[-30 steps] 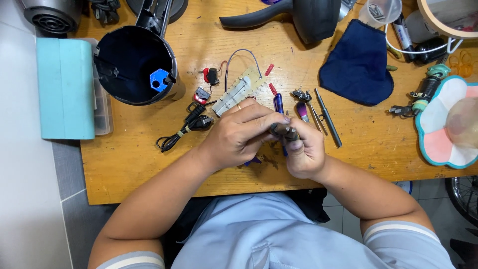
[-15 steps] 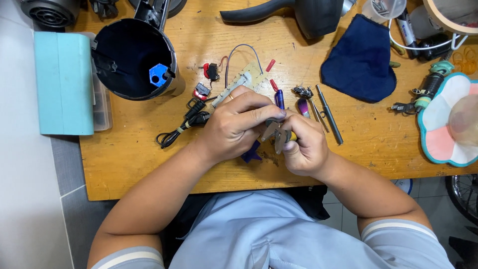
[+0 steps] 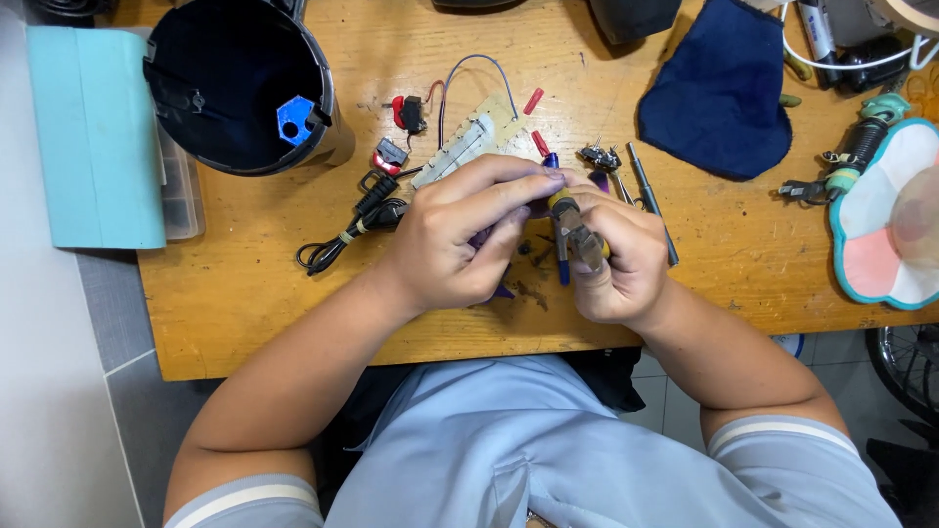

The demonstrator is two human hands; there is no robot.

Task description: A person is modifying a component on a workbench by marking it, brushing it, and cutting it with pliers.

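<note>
Seen from above at a wooden desk (image 3: 245, 313): right hand (image 3: 616, 259) clenched around yellow-handled pliers (image 3: 577, 230), fingers wrapped tight; left hand (image 3: 465, 235) closed over a small purple part, mostly hidden, fingertips touching the pliers' head; pale circuit board (image 3: 469, 147) just beyond; black cable (image 3: 347, 230) beside the left wrist; dark round housing (image 3: 240, 83) at far left.

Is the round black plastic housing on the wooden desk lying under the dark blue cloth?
No, the round black plastic housing stands open at the desk's left, well apart from the dark blue cloth.
</note>
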